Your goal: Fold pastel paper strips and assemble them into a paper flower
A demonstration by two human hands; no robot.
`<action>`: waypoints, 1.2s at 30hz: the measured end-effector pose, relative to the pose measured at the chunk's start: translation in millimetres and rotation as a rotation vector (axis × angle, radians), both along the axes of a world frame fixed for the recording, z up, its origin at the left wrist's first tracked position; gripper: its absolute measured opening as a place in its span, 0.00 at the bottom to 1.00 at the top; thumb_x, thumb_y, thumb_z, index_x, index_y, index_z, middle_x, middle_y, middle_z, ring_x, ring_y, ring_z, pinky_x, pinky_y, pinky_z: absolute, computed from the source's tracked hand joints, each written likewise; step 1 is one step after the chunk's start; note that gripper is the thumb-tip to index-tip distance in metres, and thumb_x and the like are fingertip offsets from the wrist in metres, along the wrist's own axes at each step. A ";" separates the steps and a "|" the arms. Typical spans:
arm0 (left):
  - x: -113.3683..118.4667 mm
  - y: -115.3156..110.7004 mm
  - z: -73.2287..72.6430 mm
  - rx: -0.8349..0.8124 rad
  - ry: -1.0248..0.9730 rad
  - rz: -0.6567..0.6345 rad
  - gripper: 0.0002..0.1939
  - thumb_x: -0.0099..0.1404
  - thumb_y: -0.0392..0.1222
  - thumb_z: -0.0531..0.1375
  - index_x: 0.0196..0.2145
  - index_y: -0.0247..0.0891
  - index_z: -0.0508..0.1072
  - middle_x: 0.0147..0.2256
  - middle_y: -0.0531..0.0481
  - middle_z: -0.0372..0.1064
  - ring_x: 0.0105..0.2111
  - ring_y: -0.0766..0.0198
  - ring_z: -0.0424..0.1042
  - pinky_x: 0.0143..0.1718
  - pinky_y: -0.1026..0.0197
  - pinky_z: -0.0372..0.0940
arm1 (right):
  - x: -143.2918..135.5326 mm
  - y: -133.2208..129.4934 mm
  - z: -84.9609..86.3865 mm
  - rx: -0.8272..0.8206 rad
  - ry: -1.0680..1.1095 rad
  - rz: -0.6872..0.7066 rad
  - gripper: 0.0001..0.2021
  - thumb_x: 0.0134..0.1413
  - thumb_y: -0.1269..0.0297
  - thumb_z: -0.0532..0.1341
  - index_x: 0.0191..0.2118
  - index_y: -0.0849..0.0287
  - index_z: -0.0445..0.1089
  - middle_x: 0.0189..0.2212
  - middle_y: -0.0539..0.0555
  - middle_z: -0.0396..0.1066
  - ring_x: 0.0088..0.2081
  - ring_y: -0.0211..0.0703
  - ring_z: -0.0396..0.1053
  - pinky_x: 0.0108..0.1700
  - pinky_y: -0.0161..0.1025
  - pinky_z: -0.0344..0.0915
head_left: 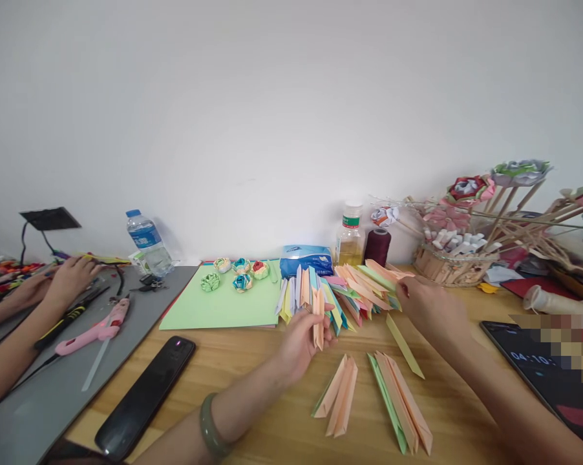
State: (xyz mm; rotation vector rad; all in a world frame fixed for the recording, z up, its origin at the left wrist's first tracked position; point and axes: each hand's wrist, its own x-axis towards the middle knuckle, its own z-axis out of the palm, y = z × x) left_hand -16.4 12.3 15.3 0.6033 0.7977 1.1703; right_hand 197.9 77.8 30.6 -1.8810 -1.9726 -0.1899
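My left hand (298,342), with a green bangle (209,423) on its wrist, is closed around a folded orange paper strip (318,316) held upright. Behind it spreads a pile of folded paper strips (364,290) in several colours. At the pile's right end, the fingers of my right hand (427,307) are pinched together on a folded paper strip, its tip partly hidden. Near me lie a small group of folded orange strips (342,394) and a larger orange and green group (402,403). A single yellow strip (405,347) lies apart, close to my right forearm.
Several paper flowers (242,282) rest on green paper (189,310). A blue packet (306,260), bottle (349,236) and dark thread spool (377,247) stand behind the pile. A basket (456,268) is at right. A co-worker's hands (73,281) work at left, near a pink glue gun (97,330).
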 end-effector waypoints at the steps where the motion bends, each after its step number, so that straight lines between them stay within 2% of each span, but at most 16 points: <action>1: 0.0 0.3 -0.7 -0.002 -0.021 0.004 0.12 0.50 0.36 0.59 0.35 0.33 0.71 0.23 0.54 0.62 0.22 0.71 0.61 0.32 0.61 0.61 | 0.7 -0.7 3.3 0.025 0.033 -0.008 0.13 0.54 0.67 0.49 0.27 0.61 0.69 0.31 0.60 0.71 0.30 0.48 0.69 0.25 0.37 0.54; 3: -0.2 1.3 -2.9 0.003 -0.065 0.014 0.12 0.51 0.36 0.60 0.35 0.33 0.72 0.25 0.52 0.63 0.24 0.70 0.63 0.35 0.60 0.61 | -1.3 -3.9 10.6 0.069 0.115 -0.001 0.12 0.54 0.65 0.49 0.33 0.60 0.69 0.33 0.59 0.72 0.32 0.47 0.69 0.28 0.37 0.58; 5: -0.1 2.5 -5.3 0.013 -0.104 0.027 0.12 0.52 0.37 0.61 0.36 0.33 0.72 0.25 0.51 0.65 0.25 0.68 0.65 0.37 0.59 0.60 | -10.3 -10.6 16.2 0.042 0.360 0.101 0.12 0.54 0.63 0.49 0.36 0.59 0.68 0.32 0.56 0.72 0.31 0.44 0.70 0.30 0.37 0.62; 6: 0.1 3.2 -6.2 0.020 -0.124 0.034 0.12 0.52 0.37 0.61 0.36 0.33 0.71 0.26 0.51 0.65 0.26 0.67 0.66 0.38 0.58 0.60 | -17.6 -15.2 17.3 -0.025 0.598 0.199 0.11 0.53 0.62 0.51 0.35 0.59 0.67 0.30 0.55 0.73 0.30 0.42 0.70 0.31 0.37 0.63; 8: 1.0 4.2 -7.0 0.033 -0.163 0.053 0.12 0.53 0.38 0.61 0.37 0.34 0.71 0.26 0.51 0.66 0.28 0.66 0.67 0.39 0.58 0.60 | -36.2 -25.7 14.9 -0.284 1.041 0.365 0.08 0.46 0.60 0.57 0.31 0.58 0.67 0.27 0.52 0.72 0.29 0.41 0.69 0.32 0.37 0.65; 9: 1.7 4.5 -6.8 0.044 -0.180 0.062 0.12 0.53 0.38 0.61 0.37 0.34 0.71 0.27 0.50 0.67 0.29 0.66 0.67 0.38 0.59 0.60 | -46.3 -30.9 11.5 -0.437 1.163 0.402 0.07 0.43 0.61 0.59 0.29 0.58 0.66 0.25 0.51 0.71 0.29 0.40 0.69 0.33 0.37 0.65; 10: 2.4 4.5 -6.4 0.060 -0.195 0.068 0.11 0.53 0.37 0.61 0.36 0.34 0.71 0.28 0.50 0.67 0.30 0.66 0.67 0.37 0.60 0.60 | -56.0 -35.4 7.0 -0.507 1.183 0.409 0.07 0.41 0.60 0.60 0.25 0.58 0.65 0.21 0.49 0.70 0.26 0.39 0.69 0.31 0.36 0.65; 12: 3.6 4.1 -5.2 0.086 -0.208 0.073 0.10 0.53 0.37 0.62 0.35 0.34 0.70 0.29 0.50 0.68 0.31 0.66 0.67 0.35 0.62 0.60 | -71.6 -41.6 -2.8 -0.586 1.196 0.403 0.08 0.40 0.60 0.60 0.22 0.59 0.63 0.17 0.49 0.69 0.23 0.38 0.69 0.27 0.36 0.65; 15: 4.5 3.4 -4.8 0.072 -0.189 0.051 0.11 0.52 0.38 0.62 0.35 0.35 0.70 0.28 0.50 0.68 0.29 0.66 0.67 0.33 0.62 0.60 | -82.2 -43.8 -12.7 -0.621 1.202 0.385 0.08 0.40 0.61 0.61 0.21 0.59 0.62 0.17 0.48 0.68 0.20 0.36 0.68 0.25 0.34 0.64; 20: 4.7 5.5 -7.4 0.035 -0.184 0.073 0.11 0.52 0.39 0.63 0.34 0.33 0.70 0.27 0.49 0.68 0.26 0.65 0.66 0.30 0.61 0.59 | -82.4 -44.2 -13.4 -0.574 1.193 0.403 0.09 0.44 0.59 0.58 0.24 0.59 0.62 0.20 0.48 0.68 0.22 0.35 0.67 0.27 0.33 0.64; 23: 4.8 6.0 -6.8 0.061 -0.208 0.097 0.09 0.53 0.38 0.62 0.33 0.33 0.69 0.29 0.49 0.68 0.29 0.65 0.67 0.32 0.62 0.59 | -85.0 -46.6 -14.9 -0.534 1.142 0.446 0.09 0.45 0.58 0.58 0.24 0.58 0.62 0.18 0.47 0.65 0.22 0.36 0.65 0.26 0.33 0.62; 28: 5.2 4.1 -5.7 0.037 -0.203 0.107 0.08 0.53 0.37 0.61 0.33 0.33 0.69 0.30 0.48 0.68 0.31 0.66 0.67 0.32 0.64 0.59 | -91.8 -47.7 -22.1 -0.510 0.982 0.512 0.06 0.45 0.64 0.56 0.21 0.58 0.63 0.18 0.47 0.64 0.21 0.36 0.62 0.24 0.33 0.57; 33: 3.4 4.1 -5.9 0.056 -0.168 0.102 0.11 0.53 0.36 0.61 0.36 0.34 0.68 0.26 0.50 0.67 0.28 0.67 0.67 0.29 0.65 0.59 | -82.0 -47.3 -14.0 -0.436 0.811 0.554 0.07 0.45 0.65 0.58 0.21 0.57 0.64 0.18 0.47 0.64 0.23 0.37 0.60 0.26 0.33 0.53; 35: 1.8 4.9 -4.6 0.057 -0.170 0.126 0.11 0.54 0.37 0.60 0.37 0.34 0.68 0.26 0.50 0.67 0.29 0.66 0.68 0.30 0.64 0.60 | -73.3 -49.3 -6.2 -0.465 0.708 0.636 0.06 0.45 0.64 0.60 0.21 0.57 0.65 0.18 0.46 0.64 0.22 0.36 0.59 0.25 0.32 0.51; 36: 1.0 5.4 -3.9 0.059 -0.173 0.134 0.11 0.54 0.37 0.60 0.37 0.34 0.68 0.26 0.50 0.67 0.30 0.64 0.69 0.32 0.62 0.61 | -69.1 -50.9 -2.5 -0.509 0.611 0.723 0.05 0.44 0.65 0.60 0.22 0.57 0.67 0.19 0.46 0.64 0.22 0.36 0.60 0.25 0.32 0.52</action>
